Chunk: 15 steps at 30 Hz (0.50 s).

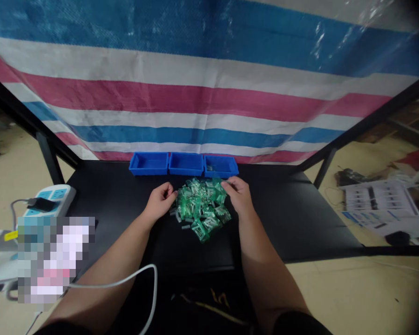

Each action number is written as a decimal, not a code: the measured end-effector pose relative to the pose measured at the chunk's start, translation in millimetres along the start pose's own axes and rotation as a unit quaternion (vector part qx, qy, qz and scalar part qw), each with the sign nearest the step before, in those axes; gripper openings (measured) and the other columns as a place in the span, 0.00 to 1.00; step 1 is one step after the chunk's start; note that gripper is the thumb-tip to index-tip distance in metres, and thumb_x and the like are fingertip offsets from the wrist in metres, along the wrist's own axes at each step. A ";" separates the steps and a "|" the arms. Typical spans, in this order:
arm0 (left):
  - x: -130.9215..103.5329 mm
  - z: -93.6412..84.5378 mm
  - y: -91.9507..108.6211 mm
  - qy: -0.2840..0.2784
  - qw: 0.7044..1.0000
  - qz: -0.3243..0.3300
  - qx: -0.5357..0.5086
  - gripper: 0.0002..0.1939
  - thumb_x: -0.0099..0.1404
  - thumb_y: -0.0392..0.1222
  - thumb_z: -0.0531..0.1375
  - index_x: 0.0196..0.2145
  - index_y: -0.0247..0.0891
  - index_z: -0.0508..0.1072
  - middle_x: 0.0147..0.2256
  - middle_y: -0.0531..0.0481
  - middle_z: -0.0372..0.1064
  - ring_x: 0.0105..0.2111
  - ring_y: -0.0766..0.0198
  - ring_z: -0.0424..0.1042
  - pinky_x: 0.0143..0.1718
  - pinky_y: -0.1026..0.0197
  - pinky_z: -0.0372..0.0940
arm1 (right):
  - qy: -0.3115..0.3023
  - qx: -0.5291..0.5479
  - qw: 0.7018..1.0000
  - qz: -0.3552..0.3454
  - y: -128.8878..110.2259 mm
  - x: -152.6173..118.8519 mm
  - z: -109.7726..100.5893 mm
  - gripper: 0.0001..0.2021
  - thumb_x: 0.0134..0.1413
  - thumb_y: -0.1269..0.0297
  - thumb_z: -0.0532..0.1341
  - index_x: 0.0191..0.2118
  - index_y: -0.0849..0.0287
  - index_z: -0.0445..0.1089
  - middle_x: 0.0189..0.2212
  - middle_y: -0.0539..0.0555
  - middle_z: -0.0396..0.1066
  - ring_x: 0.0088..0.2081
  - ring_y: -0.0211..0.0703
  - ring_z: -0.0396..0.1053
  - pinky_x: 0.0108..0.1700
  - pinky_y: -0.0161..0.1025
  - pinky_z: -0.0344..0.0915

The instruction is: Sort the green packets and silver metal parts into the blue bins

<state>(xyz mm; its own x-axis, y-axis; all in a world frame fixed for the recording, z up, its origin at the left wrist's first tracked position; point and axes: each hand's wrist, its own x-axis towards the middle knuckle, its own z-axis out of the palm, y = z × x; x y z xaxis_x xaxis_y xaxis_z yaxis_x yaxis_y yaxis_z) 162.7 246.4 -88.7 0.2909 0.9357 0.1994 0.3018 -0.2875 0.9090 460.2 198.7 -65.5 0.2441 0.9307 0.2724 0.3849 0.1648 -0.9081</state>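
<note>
A heap of small green see-through plastic packets (199, 204) with small grey and silvery pieces lies on the black tabletop in front of me. At the heap's left edge is my left hand (160, 201), its fingers curled in and the thumb against the packets; whatever it may hold is hidden. On the other side, my right hand (240, 194) pinches the edge of a green packet (217, 186) at the top right of the heap. A few loose grey pieces (185, 227) lie by the heap's lower left.
Three blue bins (150, 173) stand in a row behind the heap; the right one has a few small pieces in it. On the left are a white power strip (67, 199) and a pixelated object (57, 260). A white cable (125, 278) crosses my left forearm. Behind hangs a striped tarp (202, 97).
</note>
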 end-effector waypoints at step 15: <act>0.8 1.1 -2.0 -0.010 1.000 0.003 -0.012 0.17 0.63 0.45 0.61 0.25 0.41 0.56 0.22 0.59 0.51 0.23 0.68 0.51 0.27 0.65 0.51 | 0.067 0.026 0.996 0.056 25.7 9.4 6.0 0.22 0.53 0.41 0.64 0.40 0.53 0.62 0.31 0.52 0.71 0.28 0.44 0.72 0.33 0.42 0.73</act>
<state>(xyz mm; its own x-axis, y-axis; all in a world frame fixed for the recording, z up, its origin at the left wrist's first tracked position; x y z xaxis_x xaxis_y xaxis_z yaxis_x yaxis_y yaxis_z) 163.3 247.5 -90.8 0.3109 0.9296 0.1980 0.2775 -0.2881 0.9165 467.0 213.6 -88.2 0.4005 0.8930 0.2051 0.3032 0.0821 -0.9494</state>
